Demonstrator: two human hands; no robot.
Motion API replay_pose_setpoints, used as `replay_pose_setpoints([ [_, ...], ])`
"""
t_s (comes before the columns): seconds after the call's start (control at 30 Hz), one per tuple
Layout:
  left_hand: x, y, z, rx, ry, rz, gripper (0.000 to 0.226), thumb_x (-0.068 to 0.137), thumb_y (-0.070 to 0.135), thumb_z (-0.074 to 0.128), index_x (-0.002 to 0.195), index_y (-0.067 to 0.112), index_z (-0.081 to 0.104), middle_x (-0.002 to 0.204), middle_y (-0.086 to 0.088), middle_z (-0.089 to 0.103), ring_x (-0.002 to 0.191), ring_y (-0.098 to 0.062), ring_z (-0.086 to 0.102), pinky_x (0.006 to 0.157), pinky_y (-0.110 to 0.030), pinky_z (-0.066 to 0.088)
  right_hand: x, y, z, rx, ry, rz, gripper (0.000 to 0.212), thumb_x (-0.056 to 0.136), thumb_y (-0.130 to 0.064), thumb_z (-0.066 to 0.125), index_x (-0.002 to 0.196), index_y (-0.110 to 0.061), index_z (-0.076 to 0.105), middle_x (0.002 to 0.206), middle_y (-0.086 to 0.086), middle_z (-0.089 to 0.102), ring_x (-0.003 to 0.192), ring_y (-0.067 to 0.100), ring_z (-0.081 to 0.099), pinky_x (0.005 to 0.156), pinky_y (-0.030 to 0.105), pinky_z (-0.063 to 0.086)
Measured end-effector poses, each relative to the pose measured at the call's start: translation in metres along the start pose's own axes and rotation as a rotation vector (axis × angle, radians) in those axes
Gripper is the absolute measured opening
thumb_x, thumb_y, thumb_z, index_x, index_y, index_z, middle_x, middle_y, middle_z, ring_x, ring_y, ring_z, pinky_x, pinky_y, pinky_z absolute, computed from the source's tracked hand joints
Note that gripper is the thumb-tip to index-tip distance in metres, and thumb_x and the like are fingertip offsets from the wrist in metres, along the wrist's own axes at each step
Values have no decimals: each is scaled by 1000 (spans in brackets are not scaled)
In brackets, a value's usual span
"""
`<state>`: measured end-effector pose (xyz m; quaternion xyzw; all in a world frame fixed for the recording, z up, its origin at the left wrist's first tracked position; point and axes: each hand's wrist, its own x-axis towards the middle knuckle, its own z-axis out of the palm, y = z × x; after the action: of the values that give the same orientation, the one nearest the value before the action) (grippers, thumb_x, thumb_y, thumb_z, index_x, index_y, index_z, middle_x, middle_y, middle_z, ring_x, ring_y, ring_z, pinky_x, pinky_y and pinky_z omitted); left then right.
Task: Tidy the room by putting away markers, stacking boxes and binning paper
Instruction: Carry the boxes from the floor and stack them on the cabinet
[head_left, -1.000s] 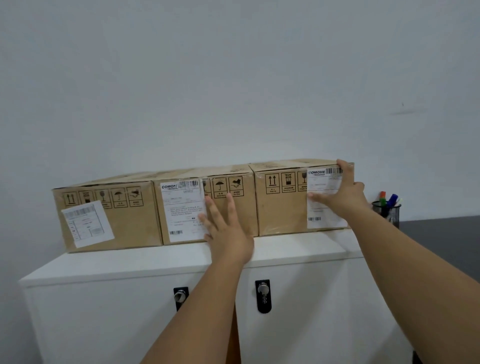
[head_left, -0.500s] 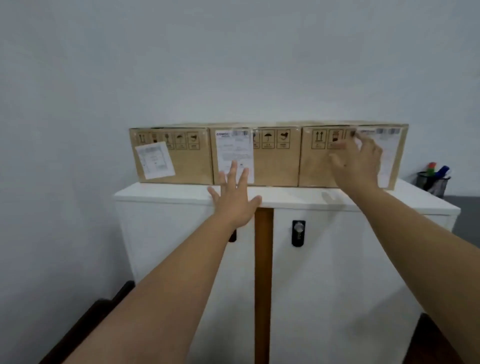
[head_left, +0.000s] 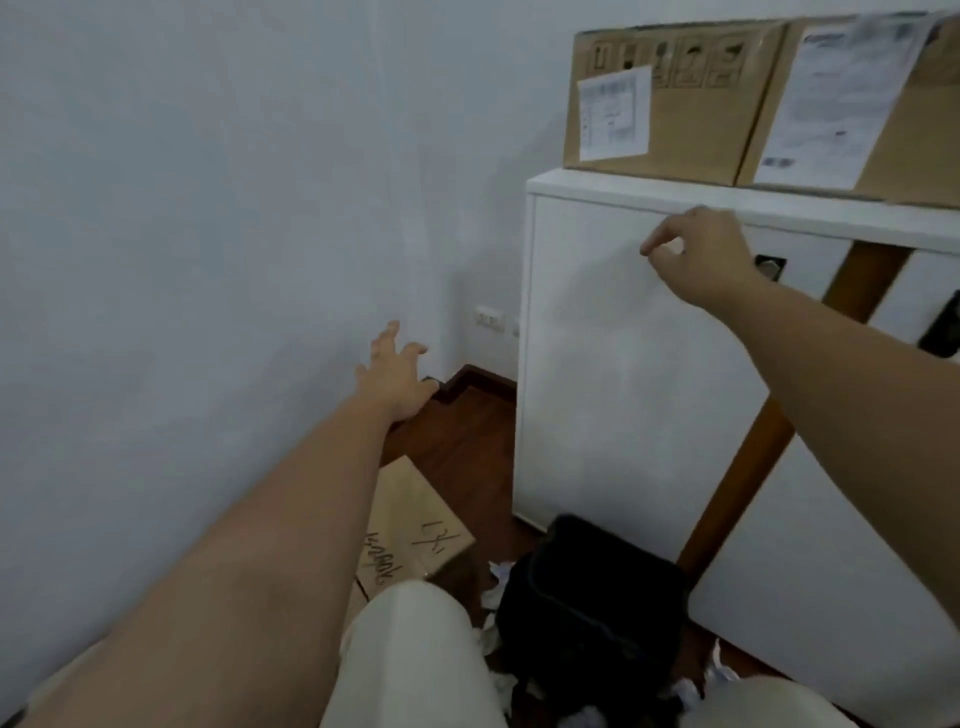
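While both hands hold nothing, boxes (head_left: 660, 98) sit on the cabinet (head_left: 623, 364).
Left hand (head_left: 395, 376) spread wide; right hand (head_left: 701, 257) loosely curled near the bin (head_left: 587, 597).

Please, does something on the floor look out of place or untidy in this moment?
Yes. Crumpled white paper scraps lie on the dark wooden floor around the black waste bin, not inside it. A flat brown cardboard piece with handwriting also lies on the floor beside the wall. Both hands hold nothing.

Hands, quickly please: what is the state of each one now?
Left hand: open, fingers spread, holding nothing.
Right hand: fingers loosely curled, holding nothing.
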<state>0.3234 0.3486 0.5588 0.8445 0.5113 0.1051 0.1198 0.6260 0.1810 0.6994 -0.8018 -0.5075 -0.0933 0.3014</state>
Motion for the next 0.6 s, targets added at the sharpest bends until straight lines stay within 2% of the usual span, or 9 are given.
replay_pose_setpoints([
  [0.1,-28,-85,3,-50,-38,-184,62,92,43,59,147,27,35,162,3,-14,149,-29,14,117,-53,21,-9,-52,74,61,-247,-89,19,89,-24,56,96,-21,73,110,13,62,107,36,56,92,41,50],
  [0.2,-56,-144,14,-158,-49,-316,60,92,38,61,145,24,37,162,4,-11,143,-31,31,114,-47,31,-24,-91,135,89,-465,-79,18,91,-22,58,100,-19,73,117,12,63,109,31,58,88,29,45],
  [0.27,-76,-177,22,-232,-57,-400,58,93,34,61,145,22,38,162,3,-8,138,-31,39,112,-43,34,-38,-116,177,126,-593,-87,19,91,-20,57,103,-16,72,117,10,66,108,27,59,85,25,43],
  [0.4,-116,-244,50,-316,-107,-551,59,94,30,61,147,17,37,161,-4,-1,139,-28,36,111,-37,34,-81,-169,268,167,-843,-102,19,92,-22,59,105,-18,71,111,-3,65,108,16,59,87,22,41],
  [0.5,-144,-275,74,-350,-131,-641,61,94,32,60,148,17,35,161,-6,6,141,-28,32,112,-37,32,-117,-189,324,187,-960,-62,12,90,-24,60,99,-24,68,113,0,66,106,19,60,83,28,45],
  [0.6,-173,-304,106,-379,-181,-745,63,95,33,58,150,16,32,160,-7,11,141,-28,31,110,-37,32,-153,-201,383,197,-1075,-1,21,91,-25,59,110,-20,65,118,4,62,101,21,57,81,29,44],
])
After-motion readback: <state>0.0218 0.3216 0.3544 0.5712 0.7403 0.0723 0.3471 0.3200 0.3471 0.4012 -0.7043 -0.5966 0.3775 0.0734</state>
